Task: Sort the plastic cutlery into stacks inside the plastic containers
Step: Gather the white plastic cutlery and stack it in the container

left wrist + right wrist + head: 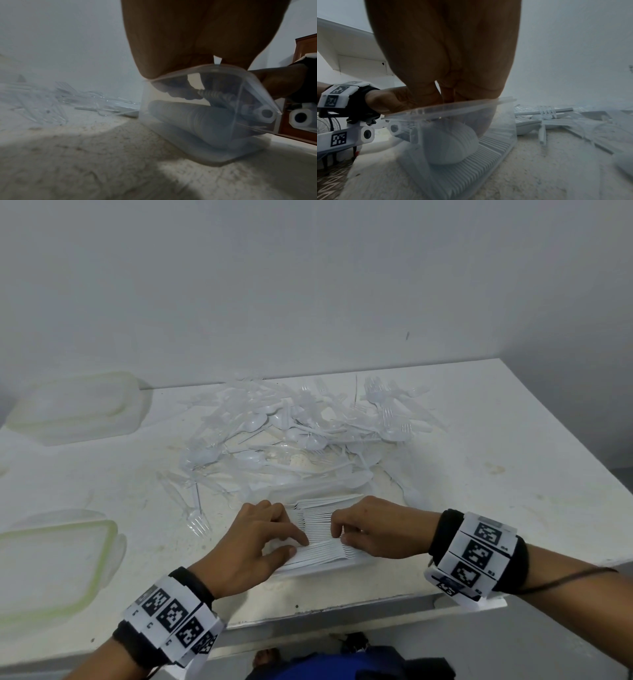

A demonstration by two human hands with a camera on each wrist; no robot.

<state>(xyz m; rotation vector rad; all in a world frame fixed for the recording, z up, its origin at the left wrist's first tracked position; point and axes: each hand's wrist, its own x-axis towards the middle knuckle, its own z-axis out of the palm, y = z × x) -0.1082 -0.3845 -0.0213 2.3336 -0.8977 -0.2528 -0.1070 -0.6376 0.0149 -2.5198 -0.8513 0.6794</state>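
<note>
A clear plastic container stands near the table's front edge, holding rows of stacked white spoons. Both hands reach into it from above. My left hand pinches the near row of spoons between thumb and index finger at its left end. My right hand grips the same row with curled fingers at its right end. In the left wrist view the nested spoons show through the container wall. The right wrist view shows nested spoon bowls under the container rim. A loose heap of mixed clear and white cutlery lies behind the container.
Two container lids with green seals lie on the left of the table, one at the back and one near the front. A clear fork lies apart left of the hands. The table's front edge is close below the container.
</note>
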